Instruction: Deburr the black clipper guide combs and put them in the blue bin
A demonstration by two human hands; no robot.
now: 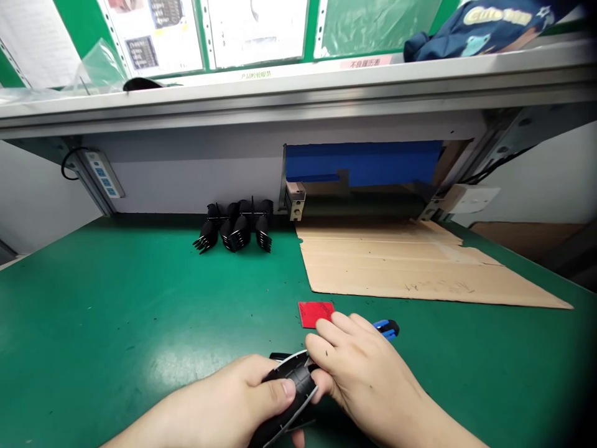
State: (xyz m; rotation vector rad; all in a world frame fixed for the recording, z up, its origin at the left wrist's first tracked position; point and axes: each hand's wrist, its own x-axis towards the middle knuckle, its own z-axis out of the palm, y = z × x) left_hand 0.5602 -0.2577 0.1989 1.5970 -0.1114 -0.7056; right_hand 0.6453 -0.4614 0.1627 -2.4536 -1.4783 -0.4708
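Note:
My left hand (pixel 252 392) is closed around a curved black plastic shell (pixel 289 404) with a pale grey rim, its thumb pressed on the inner side. At the shell's upper right end, my right hand (pixel 359 367) is closed, with thumb and forefinger pinching there; its fingertips are partly hidden. A blue-and-black tool handle (pixel 387 328) shows just beyond the right hand, and I cannot tell whether that hand touches it. Close behind the right fingers, a flat red square (pixel 314 313) lies on the green table.
Several black comb-like parts (pixel 237 227) stand at the back of the green tabletop (pixel 140 311). A cardboard sheet (pixel 396 267) covers the back right. Above runs a metal-edged shelf (pixel 280 102); a power strip (pixel 105 174) is fixed at left.

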